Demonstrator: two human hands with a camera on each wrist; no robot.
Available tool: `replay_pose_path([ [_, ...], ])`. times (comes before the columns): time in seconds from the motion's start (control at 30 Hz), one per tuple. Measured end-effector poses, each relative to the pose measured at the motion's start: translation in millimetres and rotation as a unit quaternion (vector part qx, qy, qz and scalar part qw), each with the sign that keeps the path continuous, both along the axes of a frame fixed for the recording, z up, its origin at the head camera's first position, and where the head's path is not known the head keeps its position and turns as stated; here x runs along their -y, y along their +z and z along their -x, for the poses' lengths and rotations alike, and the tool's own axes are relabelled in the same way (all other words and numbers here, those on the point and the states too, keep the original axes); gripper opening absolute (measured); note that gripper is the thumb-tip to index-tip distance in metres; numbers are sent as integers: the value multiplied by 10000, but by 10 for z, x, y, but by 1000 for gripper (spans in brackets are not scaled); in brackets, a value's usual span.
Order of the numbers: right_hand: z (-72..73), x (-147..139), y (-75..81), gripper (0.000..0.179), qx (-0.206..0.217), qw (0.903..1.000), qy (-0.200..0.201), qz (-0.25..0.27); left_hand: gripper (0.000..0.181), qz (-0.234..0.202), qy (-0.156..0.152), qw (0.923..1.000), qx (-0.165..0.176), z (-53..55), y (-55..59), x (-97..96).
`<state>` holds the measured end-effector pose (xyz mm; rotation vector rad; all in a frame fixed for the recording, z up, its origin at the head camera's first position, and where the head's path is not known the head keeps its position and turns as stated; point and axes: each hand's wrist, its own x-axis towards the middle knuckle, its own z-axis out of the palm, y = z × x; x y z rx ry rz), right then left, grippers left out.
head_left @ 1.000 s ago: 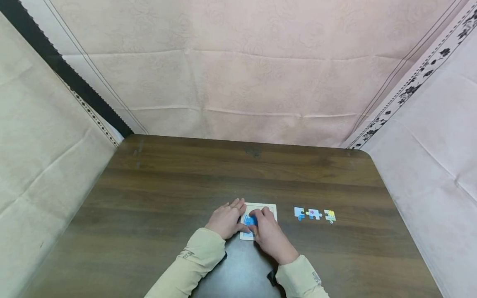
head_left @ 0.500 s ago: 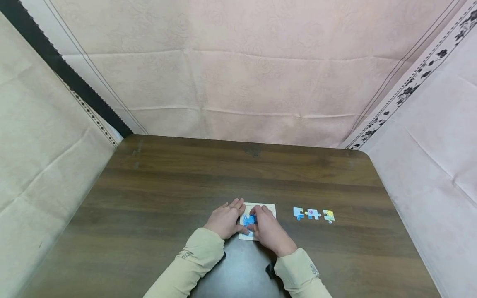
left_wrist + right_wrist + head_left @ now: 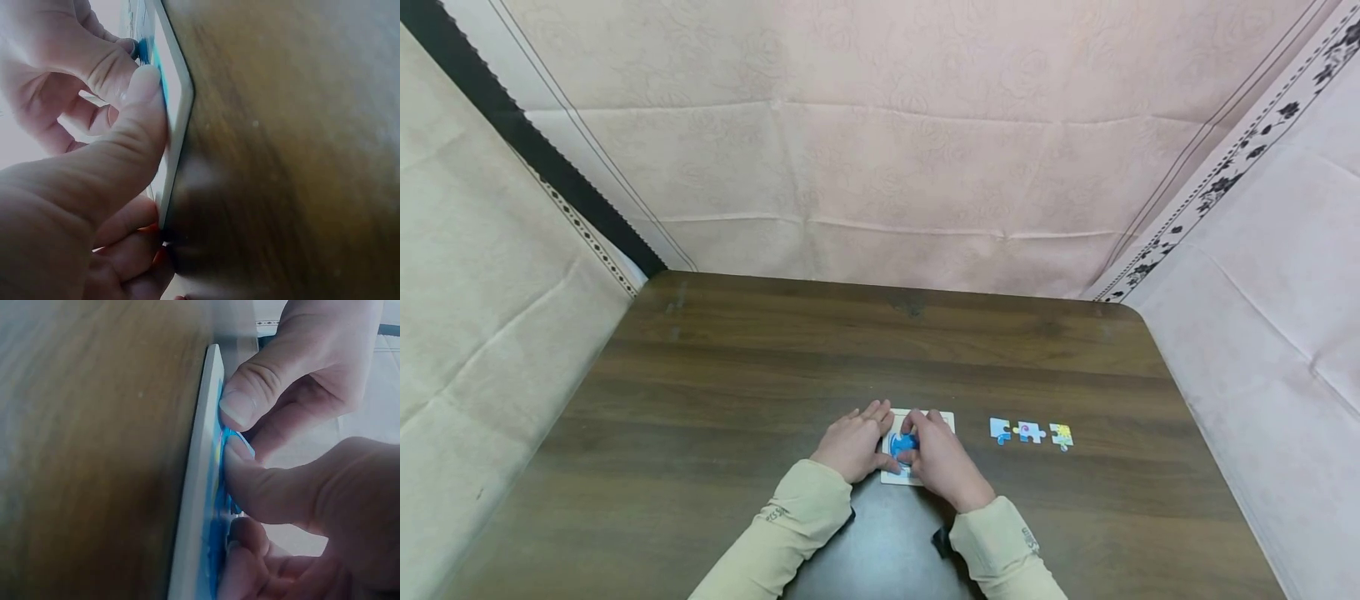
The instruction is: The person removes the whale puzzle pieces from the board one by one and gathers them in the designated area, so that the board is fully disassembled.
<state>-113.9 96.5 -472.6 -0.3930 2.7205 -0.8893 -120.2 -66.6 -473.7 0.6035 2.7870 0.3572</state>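
A small pale-framed jigsaw board with blue showing inside lies flat on the table, between both hands. My left hand rests along its left edge with the fingers stretched out. Its thumb presses on the board's face. With thumb and fingers, my right hand pinches a blue puzzle piece over the board. In the right wrist view, the puzzle piece stands tilted off the board's surface, close to the left thumb. The fingers cover much of the board and of the piece.
Three loose puzzle pieces lie in a row right of the board: a blue one, a blue-and-pink one and a yellow-and-blue one. The brown wooden table is bordered by pale cloth.
The blue puzzle piece has shifted slightly in the right hand's fingers above the board. The left hand stays almost still, and the loose pieces lie as before.
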Motion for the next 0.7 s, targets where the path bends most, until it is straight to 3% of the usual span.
replay_pose_path([
  [0.3,-1,-15,-23,20,-14,9998,-179,128,83,-17,55,10000,11,-10,12,-3],
  [0.53,10,-83,-42,16,-49,9978,-77,655,83,9,36,10000,-78,-12,15,3],
  [0.7,1,-117,-42,12,140,9957,-216,886,83,21,27,10000,-59,-4,15,-3],
])
